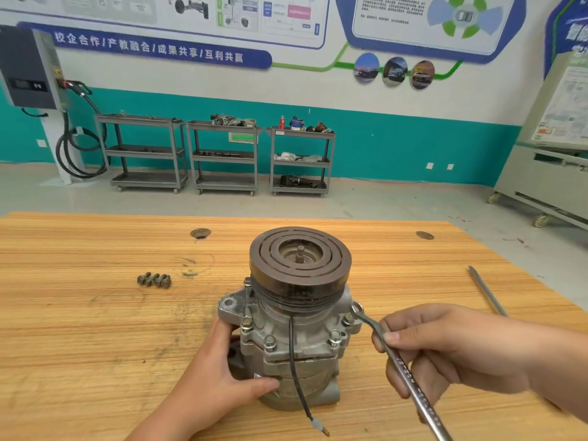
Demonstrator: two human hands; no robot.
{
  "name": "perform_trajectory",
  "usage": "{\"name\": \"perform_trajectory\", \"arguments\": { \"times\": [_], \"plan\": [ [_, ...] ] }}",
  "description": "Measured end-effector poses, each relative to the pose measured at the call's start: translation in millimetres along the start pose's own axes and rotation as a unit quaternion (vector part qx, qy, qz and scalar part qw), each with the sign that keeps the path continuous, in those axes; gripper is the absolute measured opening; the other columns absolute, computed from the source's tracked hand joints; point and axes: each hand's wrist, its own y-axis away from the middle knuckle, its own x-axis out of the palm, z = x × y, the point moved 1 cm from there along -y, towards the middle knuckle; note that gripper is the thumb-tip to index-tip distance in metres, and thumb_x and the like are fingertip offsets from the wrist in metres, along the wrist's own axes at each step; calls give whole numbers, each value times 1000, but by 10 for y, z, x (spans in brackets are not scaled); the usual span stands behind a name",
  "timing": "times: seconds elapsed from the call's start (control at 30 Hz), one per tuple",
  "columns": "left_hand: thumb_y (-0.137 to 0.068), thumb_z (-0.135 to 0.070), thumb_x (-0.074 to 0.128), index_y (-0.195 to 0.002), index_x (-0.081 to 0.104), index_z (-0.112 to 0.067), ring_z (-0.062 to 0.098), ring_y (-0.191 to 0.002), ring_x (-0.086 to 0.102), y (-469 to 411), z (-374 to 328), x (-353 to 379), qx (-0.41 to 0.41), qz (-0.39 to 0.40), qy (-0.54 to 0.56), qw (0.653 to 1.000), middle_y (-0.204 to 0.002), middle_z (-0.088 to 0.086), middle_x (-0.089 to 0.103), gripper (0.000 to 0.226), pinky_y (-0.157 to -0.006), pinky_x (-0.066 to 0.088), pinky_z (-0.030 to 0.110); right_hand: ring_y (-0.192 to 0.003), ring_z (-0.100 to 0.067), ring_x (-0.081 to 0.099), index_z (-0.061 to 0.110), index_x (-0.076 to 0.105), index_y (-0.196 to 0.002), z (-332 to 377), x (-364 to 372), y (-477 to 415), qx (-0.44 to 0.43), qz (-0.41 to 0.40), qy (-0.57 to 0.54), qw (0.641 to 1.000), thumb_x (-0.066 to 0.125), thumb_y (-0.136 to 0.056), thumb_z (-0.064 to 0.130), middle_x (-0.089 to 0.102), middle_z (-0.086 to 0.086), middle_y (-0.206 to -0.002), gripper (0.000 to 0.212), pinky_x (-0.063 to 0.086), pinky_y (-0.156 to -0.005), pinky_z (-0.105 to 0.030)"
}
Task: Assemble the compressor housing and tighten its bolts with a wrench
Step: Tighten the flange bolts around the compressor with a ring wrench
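Observation:
A grey metal compressor [292, 342] stands upright on the wooden table [79, 329], its dark grooved pulley [300, 259] on top. Several bolts [269, 342] sit in the housing flange around its body. A black wire [294, 370] hangs down its front. My left hand [219, 380] grips the lower left side of the housing. My right hand [445, 348] holds a silver wrench [397, 361], whose open head sits at the flange bolt [348, 319] on the compressor's right side.
Three loose bolts [154, 280] lie together on the table's left. A thin metal rod [486, 291] lies near the right edge. Two round holes [200, 233] mark the tabletop's far side. Grey shelf carts [222, 154] stand against the far wall.

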Motion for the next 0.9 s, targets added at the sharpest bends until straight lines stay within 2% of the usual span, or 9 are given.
{"name": "perform_trajectory", "arguments": {
  "times": [0.1,0.2,0.33,0.4,0.47,0.53,0.6,0.77,0.9],
  "plan": [
    [-41,-66,78,-116,28,-64,-23,-110,42,9,-12,-1,6,-1,-1,1000,-128,-22,46,89,-80,37,-2,-47,-16,56,11,55,-90,41,-24,-13,6,-46,107,993,49,-90,25,60,-6,-62,15,49,-56,-26],
    [-42,-64,78,-109,27,-76,-21,-112,43,14,-20,-3,15,-1,-3,1000,-129,-21,48,85,-82,37,0,-48,-12,49,16,61,-91,81,-91,-3,4,-98,258,961,40,-99,24,52,4,-57,23,43,-57,-23],
    [-41,-64,79,-102,25,-83,-19,-112,43,8,-23,-4,16,-3,-5,1000,-129,-21,48,84,-83,37,1,-58,-1,48,43,61,-93,184,-187,47,-16,-165,494,854,39,-98,39,53,18,-60,23,42,-62,-19],
    [-39,-67,79,-103,25,-82,-18,-114,44,3,-18,-2,19,-1,-5,1000,-130,-20,47,85,-84,37,3,-71,1,53,49,57,-100,240,-226,49,-27,-182,584,791,37,-96,47,60,21,-76,21,45,-68,-20],
    [-38,-71,79,-105,27,-81,-17,-113,46,5,-7,-2,22,-1,-2,1000,-129,-19,49,85,-84,38,2,-90,-1,54,46,56,-113,307,-239,22,-34,-184,635,749,36,-95,47,61,19,-99,27,45,-83,-26],
    [-38,-74,78,-105,27,-81,-18,-111,47,10,-3,-5,23,-3,-2,1000,-128,-19,50,85,-82,37,0,-99,0,50,45,54,-120,383,-234,-21,-26,-178,656,733,35,-96,48,54,24,-105,31,42,-91,-25],
    [-36,-80,75,-105,25,-82,-20,-111,45,17,-7,-9,20,-3,-3,1000,-128,-21,49,85,-81,36,-2,-100,0,47,46,54,-121,462,-239,-58,-22,-175,668,723,35,-95,49,50,26,-103,32,40,-93,-25],
    [-35,-84,73,-108,22,-82,-21,-116,40,13,-7,-13,17,-3,-10,1000,-133,-25,44,88,-86,36,4,-93,-1,43,48,55,-119,605,-326,-120,-33,-184,721,668,36,-95,49,43,29,-84,31,33,-84,-22],
    [-36,-83,73,-109,22,-81,-20,-116,40,10,-2,-14,14,0,-12,1000,-133,-26,44,90,-87,37,6,-98,-1,44,46,55,-120,628,-389,-171,15,-150,679,718,38,-97,46,44,32,-89,29,34,-90,-23]
  ]
}}
